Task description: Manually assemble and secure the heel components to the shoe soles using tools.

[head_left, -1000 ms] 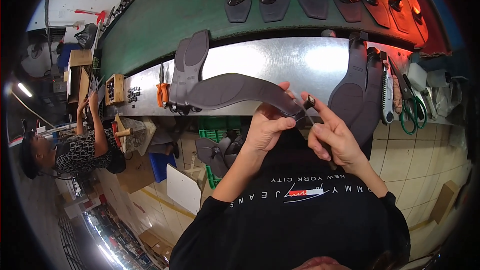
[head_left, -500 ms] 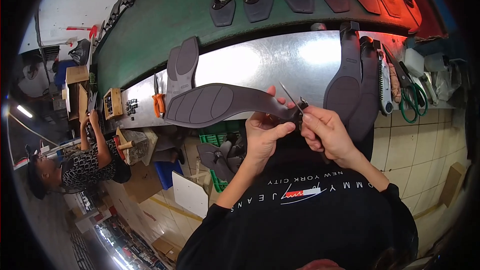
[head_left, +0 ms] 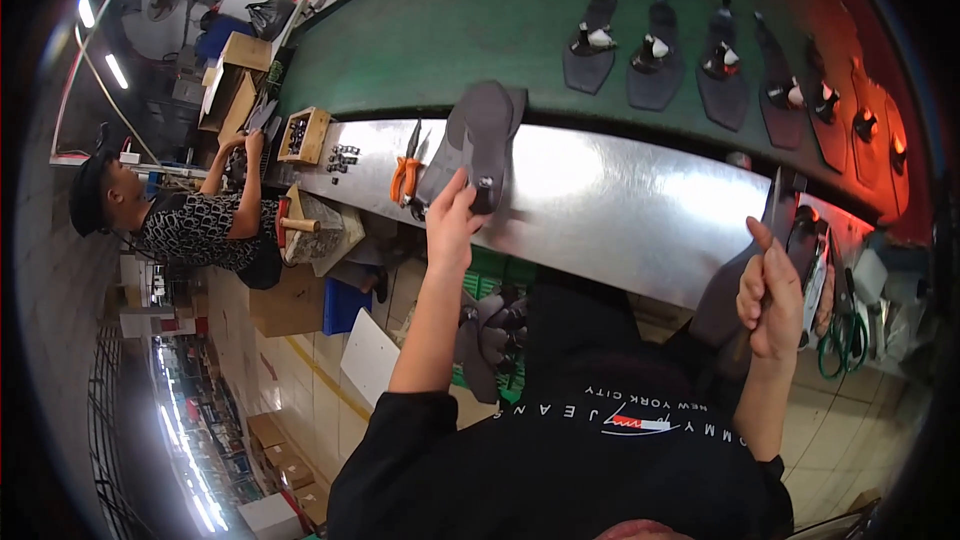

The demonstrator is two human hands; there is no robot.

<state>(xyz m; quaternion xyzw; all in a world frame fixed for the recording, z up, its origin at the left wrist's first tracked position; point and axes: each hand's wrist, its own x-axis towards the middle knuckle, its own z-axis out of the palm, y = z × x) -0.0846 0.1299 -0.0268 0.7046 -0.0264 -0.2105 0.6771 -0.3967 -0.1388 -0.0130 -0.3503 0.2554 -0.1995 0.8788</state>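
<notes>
My left hand [head_left: 452, 225] grips the near end of a dark shoe sole [head_left: 485, 120], which lies across other dark soles [head_left: 440, 178] at the left part of a metal bench [head_left: 610, 190]. In my right hand [head_left: 772, 300], closed around its handle, is a thin pointed knife [head_left: 778, 190], its blade upward. The handle is mostly hidden by the fingers. Beneath and beside that hand, more dark soles [head_left: 718, 295] rest at the bench's right end.
Orange-handled pliers [head_left: 405, 178] and small black pieces [head_left: 343, 160] lie left, near a wooden box [head_left: 302, 135]. Green-handled scissors [head_left: 842, 335] are at the right. Behind runs a green belt [head_left: 430, 40] carrying several soles. A co-worker [head_left: 205, 230] works at far left.
My left hand has carried the sole leftward onto the other soles. My right hand has moved away to the right with the knife. The view has shifted, too.
</notes>
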